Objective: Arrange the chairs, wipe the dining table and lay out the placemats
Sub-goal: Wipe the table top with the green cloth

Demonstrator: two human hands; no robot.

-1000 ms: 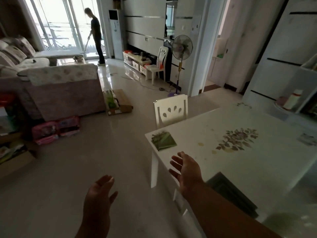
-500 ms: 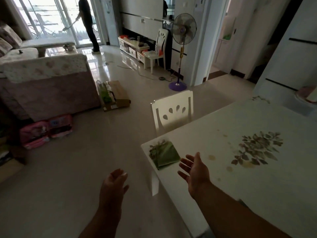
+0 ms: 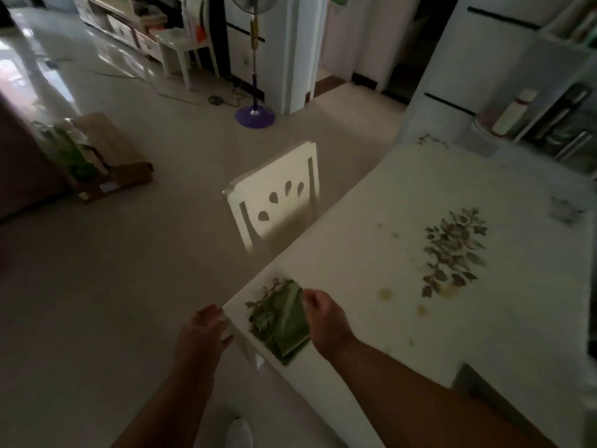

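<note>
A white dining table (image 3: 371,253) with a printed leaf pattern and a few yellowish stains fills the right side. A folded green cloth (image 3: 281,321) lies on its near left corner. My right hand (image 3: 323,318) rests on the table at the cloth's right edge, fingers curled onto that edge. My left hand (image 3: 202,334) hovers at the table's corner, fingers apart and holding nothing. A white chair (image 3: 274,195) with teardrop cut-outs is tucked against the table's left side. A dark placemat (image 3: 475,383) shows at the table's near edge.
A standing fan with a purple base (image 3: 254,115) stands beyond the chair, its cable on the floor. A cardboard box (image 3: 106,156) with green items lies on the floor at left. A second white chair (image 3: 181,43) stands by the far wall. Shelves (image 3: 549,108) stand right of the table.
My view has tilted down and closer to the table corner. My right hand moved left onto the green cloth's edge and curled. My left hand rose to the table corner.
</note>
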